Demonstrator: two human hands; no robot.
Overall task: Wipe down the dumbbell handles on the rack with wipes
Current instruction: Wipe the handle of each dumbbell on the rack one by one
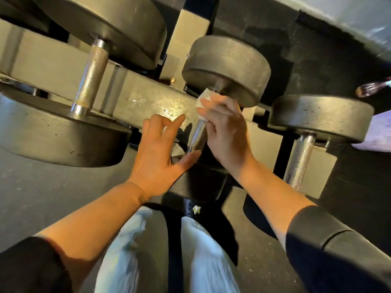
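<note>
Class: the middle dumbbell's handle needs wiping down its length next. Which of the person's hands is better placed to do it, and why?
Right. The right hand already holds the white wipe wrapped on the top of the middle handle. The left hand hovers open beside it without gripping the handle.

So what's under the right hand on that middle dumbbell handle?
A crumpled white wipe, held by the right hand around the upper end of the knurled steel dumbbell handle. The handle's lower part shows bare; the stretch beneath wipe and fingers is covered.
</note>
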